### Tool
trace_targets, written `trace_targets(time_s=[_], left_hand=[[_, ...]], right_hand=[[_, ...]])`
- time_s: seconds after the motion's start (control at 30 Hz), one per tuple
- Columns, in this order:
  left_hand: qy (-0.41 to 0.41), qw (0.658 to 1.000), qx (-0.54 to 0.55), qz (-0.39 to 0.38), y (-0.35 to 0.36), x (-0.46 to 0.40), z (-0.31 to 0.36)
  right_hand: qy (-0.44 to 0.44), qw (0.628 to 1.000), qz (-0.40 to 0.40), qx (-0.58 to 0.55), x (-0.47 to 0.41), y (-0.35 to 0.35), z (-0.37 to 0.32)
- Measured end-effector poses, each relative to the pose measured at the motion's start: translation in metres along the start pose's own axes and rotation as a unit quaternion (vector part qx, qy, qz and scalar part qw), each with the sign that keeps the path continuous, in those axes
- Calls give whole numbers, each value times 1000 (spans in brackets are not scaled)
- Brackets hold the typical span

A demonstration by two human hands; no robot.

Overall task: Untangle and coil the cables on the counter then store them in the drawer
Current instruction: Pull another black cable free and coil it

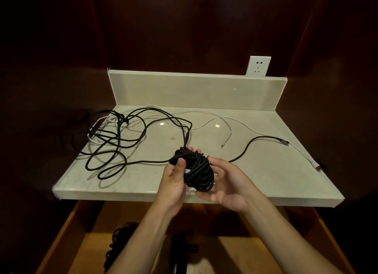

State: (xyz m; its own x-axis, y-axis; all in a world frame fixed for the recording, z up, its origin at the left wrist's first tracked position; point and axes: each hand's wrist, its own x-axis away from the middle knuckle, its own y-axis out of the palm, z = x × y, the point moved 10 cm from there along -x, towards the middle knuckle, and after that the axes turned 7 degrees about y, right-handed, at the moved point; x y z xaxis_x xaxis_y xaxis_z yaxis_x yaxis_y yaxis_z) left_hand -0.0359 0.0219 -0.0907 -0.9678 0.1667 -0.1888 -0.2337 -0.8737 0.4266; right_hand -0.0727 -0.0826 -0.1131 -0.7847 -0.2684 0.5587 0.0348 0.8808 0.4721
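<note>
Over the counter's (pixel 255 171) front edge: left hand (pixel 173 181) thumb-pinched on black cable bundle (pixel 196 169), right hand (pixel 227 183) cupped beneath it. Beyond, loose black cable (pixel 114 143) tangled with white cable (pixel 204 124). Below, open drawer (pixel 67 233). No legible writing.

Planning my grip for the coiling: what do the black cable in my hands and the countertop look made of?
Black cable bundle: looks matte, possibly braided fabric sheath, since it shows no shine; texture too fine to confirm. Pale glossy countertop: looks like polished stone or a stone-like slab, given the sharp light reflections and faint veining, so loose loops may slide on it.
</note>
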Motion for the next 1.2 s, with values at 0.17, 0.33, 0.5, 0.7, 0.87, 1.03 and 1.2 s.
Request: trace_targets(time_s=[0.17, 0.33, 0.5, 0.7, 0.87, 1.03, 1.2], left_hand=[[30, 994, -94, -35, -5, 0, 3], [-13, 986, -100, -131, 2, 5, 0], [-106, 991, 2, -82, 5, 10, -5], [-124, 987, -70, -71, 4, 6, -9], [-171, 971, -77, -150, 14, 12, -12], [-145, 983, -34, -108, 19, 15, -16], [-135, 985, 104, 29, 5, 14, -18]], right_hand=[[-47, 998, 11, -26, 4, 1, -2], [-204, 972, 66, 98, 19, -9, -40], [-336, 915, 92, 202, 38, -5, -65], [-389, 873, 56, 288, 40, 3, -58], [-394, 887, 43, 238, 39, 0, -56], [-401, 880, 109, 228, 42, -4, -61], [-394, 888, 170, 163, 50, -17, -70]])
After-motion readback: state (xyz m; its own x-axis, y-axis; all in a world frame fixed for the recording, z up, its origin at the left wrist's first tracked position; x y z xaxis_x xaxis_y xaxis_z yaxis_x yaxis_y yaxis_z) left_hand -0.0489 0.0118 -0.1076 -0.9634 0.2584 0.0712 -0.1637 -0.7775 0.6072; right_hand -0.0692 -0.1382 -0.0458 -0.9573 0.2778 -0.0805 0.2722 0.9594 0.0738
